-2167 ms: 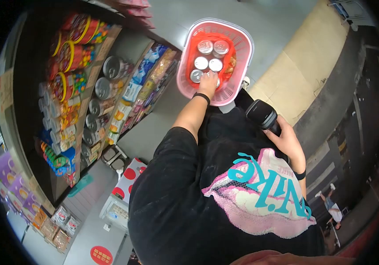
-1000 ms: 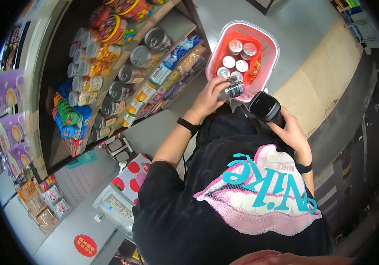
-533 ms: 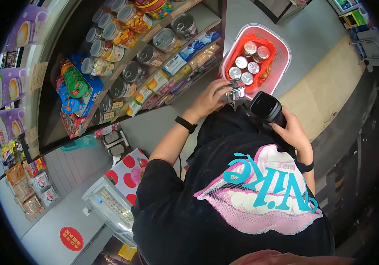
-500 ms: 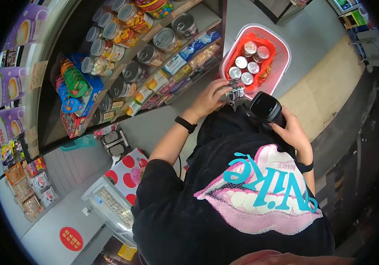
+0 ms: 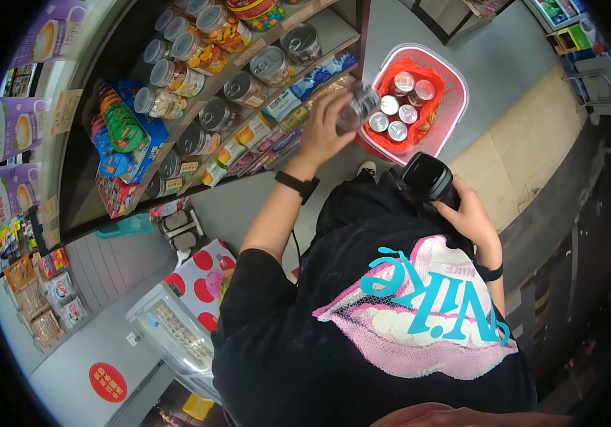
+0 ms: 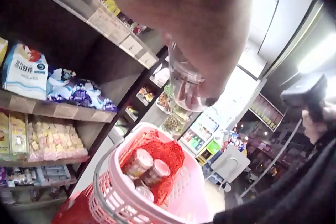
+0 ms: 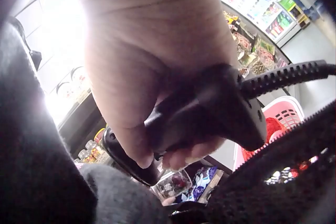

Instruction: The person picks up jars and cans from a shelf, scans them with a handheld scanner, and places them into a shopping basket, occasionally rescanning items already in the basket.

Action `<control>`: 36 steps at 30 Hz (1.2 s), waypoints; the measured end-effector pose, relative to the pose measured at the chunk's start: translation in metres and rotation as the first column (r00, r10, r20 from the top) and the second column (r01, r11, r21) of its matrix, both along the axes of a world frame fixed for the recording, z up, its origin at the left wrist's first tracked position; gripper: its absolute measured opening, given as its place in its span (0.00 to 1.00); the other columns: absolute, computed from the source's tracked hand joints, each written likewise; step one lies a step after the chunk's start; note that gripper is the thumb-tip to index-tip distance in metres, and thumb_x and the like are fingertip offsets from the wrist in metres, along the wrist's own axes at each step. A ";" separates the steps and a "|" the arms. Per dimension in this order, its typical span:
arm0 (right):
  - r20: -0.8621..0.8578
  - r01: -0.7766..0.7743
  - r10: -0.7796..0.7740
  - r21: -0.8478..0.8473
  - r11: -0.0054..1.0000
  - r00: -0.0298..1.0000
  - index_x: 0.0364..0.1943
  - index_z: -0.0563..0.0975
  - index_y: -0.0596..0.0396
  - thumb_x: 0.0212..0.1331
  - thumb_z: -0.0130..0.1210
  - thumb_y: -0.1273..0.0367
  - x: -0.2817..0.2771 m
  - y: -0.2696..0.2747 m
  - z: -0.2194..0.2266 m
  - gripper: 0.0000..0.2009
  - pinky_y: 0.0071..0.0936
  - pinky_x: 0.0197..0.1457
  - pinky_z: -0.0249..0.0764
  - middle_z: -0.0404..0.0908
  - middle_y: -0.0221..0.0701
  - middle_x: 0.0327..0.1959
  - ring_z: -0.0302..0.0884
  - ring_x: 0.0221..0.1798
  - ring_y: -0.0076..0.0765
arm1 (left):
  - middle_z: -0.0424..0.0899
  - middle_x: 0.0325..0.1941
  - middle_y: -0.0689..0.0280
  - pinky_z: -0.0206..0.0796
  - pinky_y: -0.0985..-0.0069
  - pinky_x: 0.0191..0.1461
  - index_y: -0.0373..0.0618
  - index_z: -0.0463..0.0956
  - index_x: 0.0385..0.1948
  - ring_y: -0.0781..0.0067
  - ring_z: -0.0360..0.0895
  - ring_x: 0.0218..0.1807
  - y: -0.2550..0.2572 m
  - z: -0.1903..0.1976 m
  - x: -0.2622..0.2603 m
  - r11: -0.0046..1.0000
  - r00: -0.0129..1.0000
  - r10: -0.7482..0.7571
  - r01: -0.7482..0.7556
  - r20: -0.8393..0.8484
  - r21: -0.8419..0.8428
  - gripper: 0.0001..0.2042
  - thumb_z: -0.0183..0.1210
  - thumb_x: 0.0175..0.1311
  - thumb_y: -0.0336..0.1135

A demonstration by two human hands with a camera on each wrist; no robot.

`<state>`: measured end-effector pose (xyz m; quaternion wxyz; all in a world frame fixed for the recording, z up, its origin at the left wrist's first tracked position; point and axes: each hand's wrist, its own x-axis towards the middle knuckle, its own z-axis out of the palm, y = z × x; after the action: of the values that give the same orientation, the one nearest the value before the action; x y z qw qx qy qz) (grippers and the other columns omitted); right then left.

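In the head view my left hand [image 5: 323, 135] grips a clear plastic jar [image 5: 359, 107] beside the left rim of the pink basket [image 5: 455, 92]. Dark contents show through the jar's wall [image 6: 189, 90] in the left wrist view. My right hand [image 5: 471, 213] holds a black handheld barcode scanner [image 5: 426, 176] by its handle, just in front of the basket. Fingers and thumb wrap that handle in the right wrist view, where a coiled cable [image 7: 286, 77] leaves the scanner [image 7: 210, 108]. Several lidded jars [image 5: 398, 130] stand upright in a red bag [image 5: 430, 67] inside the basket.
A shelf unit at the left bears canned jars [image 5: 270, 64], candy jars [image 5: 177, 78] and snack packs [image 5: 252, 132]. Grey floor [image 5: 487, 53] lies beyond the basket. A chest with a clear lid [image 5: 170, 334] stands at the lower left.
My left hand went into the basket and took out a jar, held it before the scanner, then moved it up and left towards the shelf. The right hand keeps the scanner nearly still.
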<state>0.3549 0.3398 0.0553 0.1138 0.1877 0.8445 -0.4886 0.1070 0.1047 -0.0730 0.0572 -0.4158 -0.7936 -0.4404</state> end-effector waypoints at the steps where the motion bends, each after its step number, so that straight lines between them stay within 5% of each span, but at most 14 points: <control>1: -0.001 -0.002 0.002 -0.002 1.000 1.000 0.49 0.75 0.64 0.55 0.66 0.69 0.000 0.001 0.000 0.19 0.36 0.48 0.74 0.80 0.46 0.36 0.78 0.39 0.43 | 0.70 0.67 0.60 0.63 0.59 0.72 0.49 0.66 0.67 0.51 0.67 0.69 0.005 0.008 -0.010 0.999 0.998 0.036 -0.036 -0.057 0.001 0.42 0.75 0.42 0.31; 8: -0.009 -0.012 0.012 0.005 1.000 1.000 0.48 0.76 0.64 0.55 0.67 0.69 0.004 0.013 -0.005 0.20 0.37 0.49 0.75 0.80 0.47 0.37 0.80 0.40 0.45 | 0.69 0.68 0.58 0.59 0.53 0.71 0.48 0.64 0.69 0.48 0.68 0.66 0.048 0.048 -0.074 0.976 0.951 0.216 -0.211 -0.220 0.046 0.43 0.74 0.46 0.38; 10: -0.003 -0.006 0.006 0.002 1.000 1.000 0.48 0.76 0.64 0.55 0.67 0.69 0.005 0.016 -0.005 0.20 0.37 0.49 0.75 0.81 0.47 0.37 0.81 0.41 0.46 | 0.71 0.66 0.55 0.61 0.56 0.69 0.46 0.65 0.68 0.50 0.69 0.65 0.060 0.053 -0.092 0.944 0.878 0.304 -0.329 -0.368 -0.003 0.41 0.75 0.49 0.38; 15: -0.004 0.025 -0.025 0.001 1.000 1.000 0.48 0.76 0.64 0.56 0.67 0.68 0.011 0.026 -0.004 0.20 0.37 0.49 0.75 0.81 0.48 0.37 0.82 0.41 0.48 | 0.74 0.64 0.50 0.57 0.45 0.70 0.45 0.66 0.69 0.41 0.69 0.66 0.085 0.041 -0.132 0.851 0.805 0.407 -0.506 -0.432 -0.141 0.43 0.71 0.50 0.52; 19: 0.030 0.048 -0.047 -0.018 0.999 0.998 0.48 0.76 0.64 0.56 0.67 0.67 0.015 0.034 -0.005 0.20 0.37 0.48 0.75 0.81 0.48 0.36 0.82 0.40 0.48 | 0.72 0.69 0.48 0.58 0.44 0.72 0.44 0.64 0.71 0.40 0.67 0.70 0.095 0.034 -0.152 0.726 0.850 0.445 -0.527 -0.284 -0.441 0.45 0.67 0.53 0.60; 23: 0.010 0.063 -0.063 -0.025 0.998 0.998 0.49 0.76 0.64 0.56 0.66 0.67 0.019 0.040 -0.011 0.19 0.37 0.49 0.75 0.81 0.48 0.37 0.81 0.41 0.47 | 0.63 0.77 0.49 0.58 0.44 0.73 0.41 0.61 0.73 0.38 0.64 0.73 0.091 0.041 -0.163 0.712 0.897 0.409 -0.428 -0.166 -0.557 0.48 0.67 0.54 0.62; 27: -0.004 0.080 -0.080 -0.049 0.996 0.997 0.49 0.75 0.63 0.56 0.66 0.67 0.020 0.043 -0.013 0.20 0.36 0.49 0.74 0.81 0.46 0.36 0.79 0.40 0.46 | 0.65 0.75 0.50 0.57 0.46 0.74 0.40 0.64 0.71 0.41 0.63 0.73 0.090 0.038 -0.163 0.720 0.904 0.406 -0.405 -0.131 -0.563 0.47 0.66 0.53 0.63; 29: -0.011 0.087 -0.088 -0.066 0.994 0.996 0.48 0.75 0.63 0.56 0.66 0.67 0.021 0.047 -0.014 0.19 0.36 0.49 0.74 0.81 0.46 0.36 0.79 0.40 0.46 | 0.70 0.71 0.52 0.56 0.48 0.73 0.41 0.70 0.65 0.45 0.66 0.71 0.092 0.034 -0.145 0.694 0.822 0.446 -0.567 -0.354 -0.444 0.37 0.67 0.58 0.55; 30: -0.019 0.091 -0.092 -0.076 0.993 0.996 0.48 0.75 0.63 0.56 0.66 0.68 0.021 0.049 -0.014 0.19 0.36 0.49 0.74 0.81 0.46 0.36 0.79 0.39 0.46 | 0.70 0.71 0.52 0.56 0.48 0.73 0.41 0.70 0.65 0.45 0.66 0.71 0.094 0.031 -0.137 0.697 0.827 0.436 -0.559 -0.354 -0.448 0.37 0.67 0.58 0.55; 32: -0.004 0.108 -0.108 -0.074 0.991 0.994 0.48 0.75 0.63 0.56 0.66 0.68 0.024 0.055 -0.017 0.19 0.36 0.49 0.74 0.81 0.46 0.37 0.79 0.40 0.46 | 0.74 0.65 0.54 0.58 0.50 0.70 0.44 0.74 0.58 0.48 0.69 0.67 0.096 0.024 -0.115 0.930 0.821 0.333 -0.366 -0.465 0.020 0.25 0.65 0.60 0.41; 33: 0.009 0.111 -0.111 -0.068 0.991 0.994 0.47 0.75 0.63 0.56 0.66 0.68 0.025 0.057 -0.018 0.18 0.36 0.49 0.74 0.81 0.46 0.37 0.79 0.40 0.46 | 0.76 0.63 0.54 0.61 0.52 0.67 0.45 0.75 0.55 0.48 0.70 0.65 0.100 0.023 -0.094 0.954 0.870 0.266 -0.298 -0.416 -0.012 0.20 0.63 0.59 0.30; 36: 0.028 0.144 -0.143 -0.079 0.986 0.989 0.47 0.75 0.63 0.56 0.66 0.68 0.029 0.063 -0.023 0.18 0.36 0.49 0.74 0.81 0.45 0.37 0.79 0.40 0.46 | 0.79 0.56 0.56 0.64 0.55 0.64 0.44 0.79 0.47 0.49 0.74 0.60 0.115 -0.014 -0.053 0.996 0.981 -0.011 -0.005 -0.192 -0.085 0.15 0.63 0.56 0.28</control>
<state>0.3838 0.4027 0.0323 0.0950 0.2485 0.8069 -0.5274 0.0540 0.2195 -0.0873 0.1151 -0.4597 -0.8019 -0.3640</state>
